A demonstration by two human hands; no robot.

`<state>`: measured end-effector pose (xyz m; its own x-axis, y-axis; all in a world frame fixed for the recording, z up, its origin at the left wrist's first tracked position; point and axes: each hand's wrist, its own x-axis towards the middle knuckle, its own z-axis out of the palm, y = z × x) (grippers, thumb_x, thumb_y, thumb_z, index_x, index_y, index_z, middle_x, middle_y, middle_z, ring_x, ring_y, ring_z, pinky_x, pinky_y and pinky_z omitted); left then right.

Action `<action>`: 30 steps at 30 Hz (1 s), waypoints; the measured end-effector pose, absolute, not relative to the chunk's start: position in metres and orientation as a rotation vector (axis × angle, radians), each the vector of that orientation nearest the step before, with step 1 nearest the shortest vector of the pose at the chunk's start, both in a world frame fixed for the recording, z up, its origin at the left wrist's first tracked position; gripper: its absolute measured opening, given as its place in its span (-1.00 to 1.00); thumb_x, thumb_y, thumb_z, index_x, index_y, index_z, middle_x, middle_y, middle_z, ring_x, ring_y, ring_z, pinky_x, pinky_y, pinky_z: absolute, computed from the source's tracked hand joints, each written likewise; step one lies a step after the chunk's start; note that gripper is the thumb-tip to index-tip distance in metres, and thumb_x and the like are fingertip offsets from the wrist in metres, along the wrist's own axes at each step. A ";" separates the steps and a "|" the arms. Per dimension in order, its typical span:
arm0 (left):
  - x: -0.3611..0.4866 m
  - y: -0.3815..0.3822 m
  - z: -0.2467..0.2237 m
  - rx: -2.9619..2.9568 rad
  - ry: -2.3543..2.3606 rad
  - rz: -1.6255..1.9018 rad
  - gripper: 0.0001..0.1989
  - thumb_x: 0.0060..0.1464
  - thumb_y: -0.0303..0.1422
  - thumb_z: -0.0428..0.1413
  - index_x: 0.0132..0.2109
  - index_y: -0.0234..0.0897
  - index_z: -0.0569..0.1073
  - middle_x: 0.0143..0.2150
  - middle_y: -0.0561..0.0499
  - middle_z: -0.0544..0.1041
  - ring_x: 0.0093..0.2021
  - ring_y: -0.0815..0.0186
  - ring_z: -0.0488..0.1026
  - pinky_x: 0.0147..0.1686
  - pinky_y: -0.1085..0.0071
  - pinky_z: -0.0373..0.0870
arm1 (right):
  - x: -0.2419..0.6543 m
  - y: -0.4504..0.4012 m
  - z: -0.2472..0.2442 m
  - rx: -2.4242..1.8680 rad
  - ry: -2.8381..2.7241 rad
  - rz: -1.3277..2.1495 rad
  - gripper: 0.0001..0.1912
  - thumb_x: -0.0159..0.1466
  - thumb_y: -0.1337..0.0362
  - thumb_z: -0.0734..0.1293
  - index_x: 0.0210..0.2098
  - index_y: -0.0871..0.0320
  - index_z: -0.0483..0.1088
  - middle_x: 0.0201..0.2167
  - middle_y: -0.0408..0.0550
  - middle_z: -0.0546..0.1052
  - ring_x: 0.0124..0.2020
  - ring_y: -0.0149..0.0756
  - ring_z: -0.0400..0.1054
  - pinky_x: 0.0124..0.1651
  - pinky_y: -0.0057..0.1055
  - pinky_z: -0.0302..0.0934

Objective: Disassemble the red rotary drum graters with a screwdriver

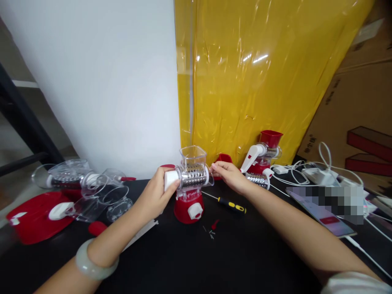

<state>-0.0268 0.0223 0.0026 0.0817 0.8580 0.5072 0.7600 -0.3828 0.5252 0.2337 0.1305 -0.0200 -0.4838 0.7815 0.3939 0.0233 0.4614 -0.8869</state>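
A drum grater with a red base (185, 209), a clear square hopper (193, 152) and a perforated metal drum (194, 176) stands upright on the black table. My left hand (157, 188) is closed round the white hub (172, 179) at the drum's left end. At the other end, my right hand (228, 173) pinches the edge of the clear housing. A yellow and black screwdriver (232, 204) lies to the right of the base. Before it are a small red piece (215, 224) and several small screws (211, 234).
Clear plastic parts (118, 208) and a red base (39, 218) lie at the left. A second grater (260, 163) stands behind my right forearm. White cables (295, 169) and a tablet (321, 212) are at the right. A yellow sheet (245, 90) hangs behind.
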 end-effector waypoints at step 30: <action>-0.039 0.033 -0.023 2.400 1.596 1.273 -0.67 0.34 -0.14 -0.10 0.12 -0.22 0.18 -0.05 -0.13 0.50 -0.21 0.18 0.59 -0.24 0.25 0.51 | 0.206 0.101 -0.051 -0.578 -1.707 1.226 -0.61 0.16 -0.07 0.46 -0.28 0.12 0.44 -0.33 -0.08 0.58 -0.28 -0.26 0.44 -0.10 -0.28 0.31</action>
<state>-0.0392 0.0332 -0.0233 0.1603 0.7682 0.6198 0.7752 -0.4867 0.4027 0.2064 0.1015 -0.0506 -0.4615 0.7879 0.4078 -0.1352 0.3918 -0.9100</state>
